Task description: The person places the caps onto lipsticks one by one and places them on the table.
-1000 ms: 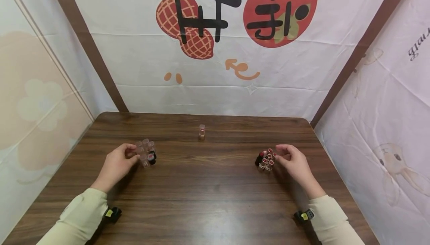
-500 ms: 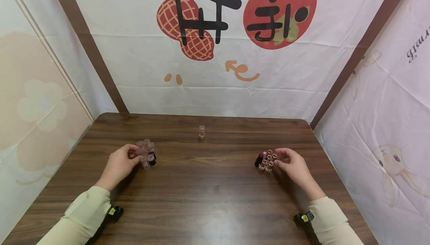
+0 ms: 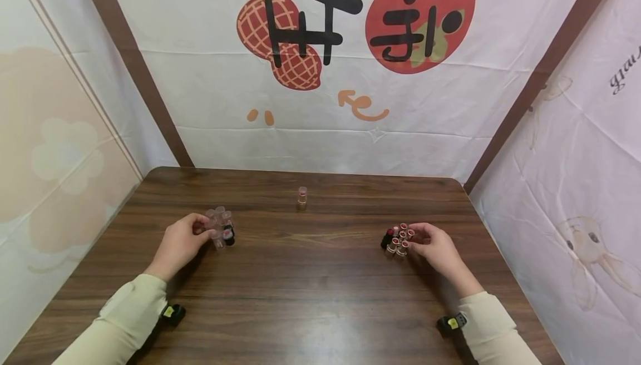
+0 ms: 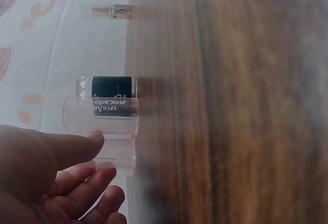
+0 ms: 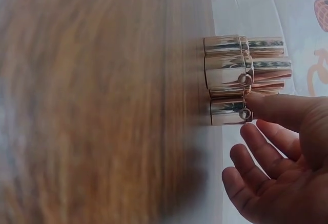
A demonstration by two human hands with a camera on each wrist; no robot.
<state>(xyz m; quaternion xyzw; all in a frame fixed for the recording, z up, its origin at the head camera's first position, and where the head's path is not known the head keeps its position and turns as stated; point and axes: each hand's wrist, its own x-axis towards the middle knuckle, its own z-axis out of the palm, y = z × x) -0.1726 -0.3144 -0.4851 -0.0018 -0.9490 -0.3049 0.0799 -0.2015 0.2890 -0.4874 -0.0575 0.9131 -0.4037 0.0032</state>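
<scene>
On the left side of the table, my left hand (image 3: 177, 242) pinches a clear lipstick cap (image 4: 115, 152) between thumb and forefinger. This cap stands at the near edge of a cluster of clear caps (image 3: 220, 212); a black-bodied lipstick (image 3: 228, 237) is among them, lettered "avocado" in the left wrist view. Across the table, my right hand (image 3: 438, 249) pinches a gold lipstick tube (image 5: 228, 112) standing at the edge of a group of uncapped gold lipsticks (image 3: 392, 247). A black lipstick (image 3: 386, 238) stands on that group's left side. My forefingers are partly hidden in the wrist views.
One capped lipstick (image 3: 302, 196) stands alone near the back middle of the brown wooden table (image 3: 310, 276). A printed white cloth (image 3: 300, 148) hangs just behind the far edge, with more cloth on both sides.
My left hand has moved slightly right and its thumb has come farther onto the cap. The right hand has shifted slightly left and down against the lipstick. The groups stay nearly in place.
</scene>
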